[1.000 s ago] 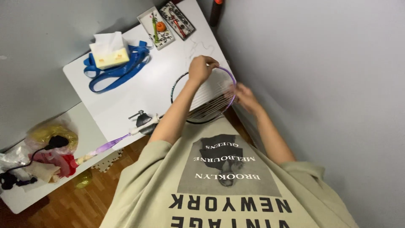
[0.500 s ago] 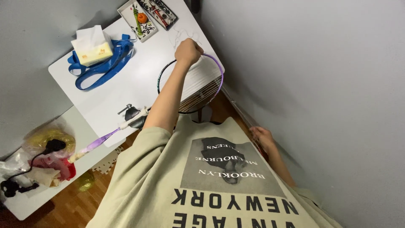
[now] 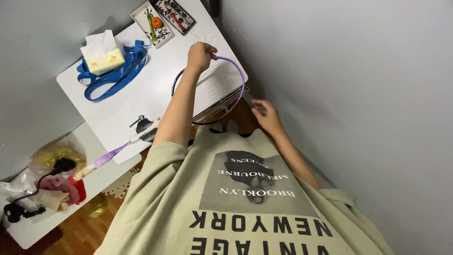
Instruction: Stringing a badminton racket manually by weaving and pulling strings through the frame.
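The badminton racket (image 3: pixel 207 89) lies on the white tabletop (image 3: pixel 141 94), its head overhanging the right edge and its purple handle (image 3: pixel 111 158) pointing near-left. Many parallel strings already cross the far part of the head, while the near part looks thinner, so the stringing seems well under way but not finished.

The left hand (image 3: pixel 200 54) closes its fingers around the far rim of the frame, holding it down. The right hand (image 3: pixel 265 114) hovers off the table's right edge, near the head; its fingers look loosely curled, and whether they pinch a string I cannot tell.

At the far end, two shallow trays (image 3: pixel 163 19) hold small tools and an orange piece. A tissue box (image 3: pixel 103 54) with a sheet pulled up sits on a blue strap (image 3: pixel 113 75).
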